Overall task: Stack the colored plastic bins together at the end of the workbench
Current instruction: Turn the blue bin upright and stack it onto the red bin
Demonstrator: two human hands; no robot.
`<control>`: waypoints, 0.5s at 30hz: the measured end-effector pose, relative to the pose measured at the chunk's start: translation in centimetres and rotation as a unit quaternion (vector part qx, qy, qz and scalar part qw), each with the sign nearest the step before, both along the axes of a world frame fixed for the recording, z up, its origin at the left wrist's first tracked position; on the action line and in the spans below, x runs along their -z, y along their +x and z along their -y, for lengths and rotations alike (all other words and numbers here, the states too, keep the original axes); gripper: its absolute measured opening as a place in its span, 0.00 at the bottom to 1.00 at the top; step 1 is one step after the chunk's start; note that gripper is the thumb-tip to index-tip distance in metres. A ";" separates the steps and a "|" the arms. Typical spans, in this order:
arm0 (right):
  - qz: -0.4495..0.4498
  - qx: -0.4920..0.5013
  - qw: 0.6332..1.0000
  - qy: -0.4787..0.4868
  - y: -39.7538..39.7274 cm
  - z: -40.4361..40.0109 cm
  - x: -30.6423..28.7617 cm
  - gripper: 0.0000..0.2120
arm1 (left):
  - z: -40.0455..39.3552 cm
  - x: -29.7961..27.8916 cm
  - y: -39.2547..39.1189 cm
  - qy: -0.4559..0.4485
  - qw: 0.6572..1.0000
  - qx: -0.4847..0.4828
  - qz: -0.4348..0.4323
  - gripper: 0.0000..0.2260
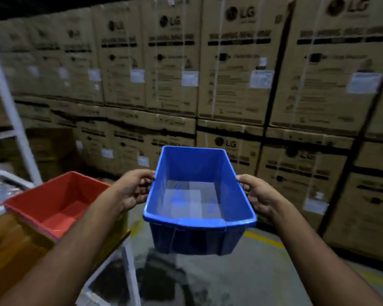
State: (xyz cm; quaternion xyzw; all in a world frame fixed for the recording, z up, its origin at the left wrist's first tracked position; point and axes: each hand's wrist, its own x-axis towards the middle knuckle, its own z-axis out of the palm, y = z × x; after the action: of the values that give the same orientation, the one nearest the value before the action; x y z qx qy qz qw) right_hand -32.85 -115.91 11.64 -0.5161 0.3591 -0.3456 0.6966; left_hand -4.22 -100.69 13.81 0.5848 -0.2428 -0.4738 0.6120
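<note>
I hold an empty blue plastic bin (197,235) in the air over the floor, right of the workbench end. My left hand (133,191) grips its left rim and my right hand (255,195) grips its right rim. A red bin (42,208) sits on the wooden workbench (11,252) at the lower left, nested on top of other bins whose purple and yellow edges show beneath it. My left forearm crosses in front of that stack's near corner.
A wall of stacked LG cardboard boxes (230,74) fills the background. A white metal shelf frame (11,111) stands at the left. Grey concrete floor with a yellow line (263,239) lies below the blue bin.
</note>
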 end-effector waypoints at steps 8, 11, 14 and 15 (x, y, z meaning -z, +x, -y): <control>0.060 -0.193 0.979 0.031 16.1 4.6 -5.7 0.13 | -3.9 -6.0 8.2 -0.017 0.984 -0.162 0.070 0.06; 0.056 -0.252 0.965 0.034 22.0 3.6 -6.5 0.15 | -6.5 -6.4 11.3 -0.027 0.972 -0.223 0.072 0.06; 0.046 -0.293 0.954 0.039 27.2 3.0 -6.9 0.15 | -8.6 -6.2 14.1 -0.030 0.960 -0.271 0.065 0.05; 0.040 -0.304 0.951 0.032 28.8 2.7 -7.2 0.15 | -9.2 -6.1 14.9 -0.038 0.955 -0.289 0.063 0.05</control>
State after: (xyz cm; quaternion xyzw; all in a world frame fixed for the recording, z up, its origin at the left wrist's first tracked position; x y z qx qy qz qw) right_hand -4.05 -118.64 18.88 -0.5643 0.1679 -0.1257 0.7985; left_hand 10.65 -91.47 19.91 0.6347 -0.1194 -0.2296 0.7281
